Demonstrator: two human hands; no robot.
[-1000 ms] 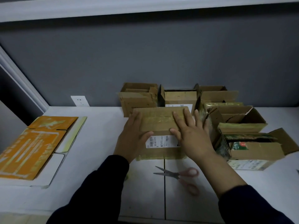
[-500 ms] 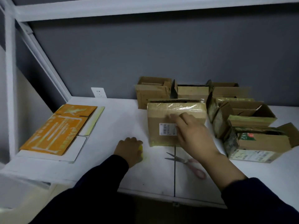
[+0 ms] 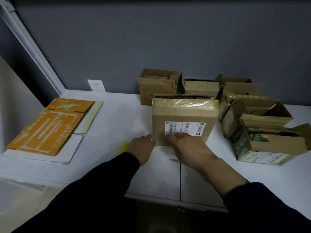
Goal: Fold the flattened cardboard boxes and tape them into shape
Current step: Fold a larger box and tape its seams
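Seen from the head camera, the taped cardboard box [image 3: 183, 115] stands mid-tabletop [image 3: 117, 118], just before a row of open boxes [image 3: 158, 84]. The right hand [image 3: 188, 147] presses on its near lower edge, fingers straight. The left hand [image 3: 143, 148] is curled at the lower-left corner, and I cannot tell whether it grips anything. Flattened orange cardboard [image 3: 48, 125] lies well apart on the left.

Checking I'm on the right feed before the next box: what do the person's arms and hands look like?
Both arms wear dark, almost black long sleeves. The left sleeve reaches the wrist; the right sleeve stops higher, leaving the forearm bare. The left hand and right hand are bare: no gloves, and no ring or watch shows.
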